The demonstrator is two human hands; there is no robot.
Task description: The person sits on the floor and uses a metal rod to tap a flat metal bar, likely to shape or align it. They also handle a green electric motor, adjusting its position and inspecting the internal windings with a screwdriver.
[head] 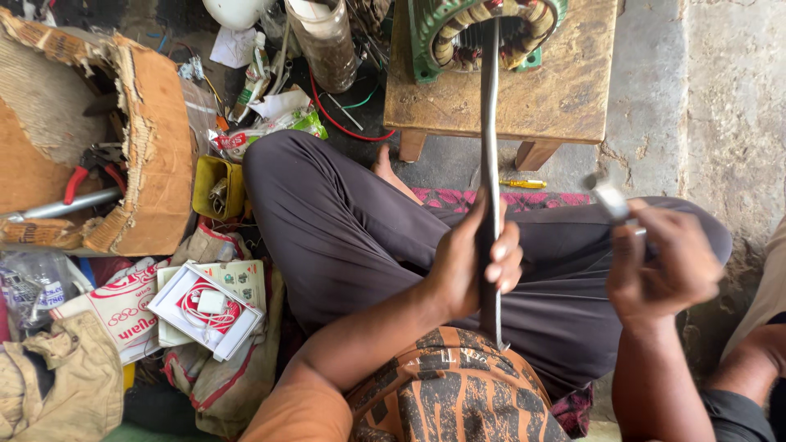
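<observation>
Clutter packed on the left: torn cardboard box [106, 139] with red-handled pliers [86, 168] and a metal pipe [61, 205] inside, small yellow tin [214, 187] beside it, open white box with a coiled red-and-white cable [205, 309] lower down, plus bags, cloth and loose wires. Clear jar [327, 41] further back near the wires. Low wooden stool [565, 82] straight ahead, carrying a green motor stator [483, 29] with exposed windings. Small yellow screwdriver [522, 183] on the floor just under the stool's front edge. Bare concrete floor [720, 106] on the right, only open room there. Crossed legs in dark trousers fill the middle; patterned mat visible beneath.

Left hand [475, 262] closed around a long flat metal bar [490, 147], gripped in its lower half, upper end reaching into the stator bore, lower end down near the lap. Right hand [659, 266] raised over the right knee, fingers curled on a small hammer [612, 200], its metal head up, blurred. Hands well apart. Another person's arm at far right edge.
</observation>
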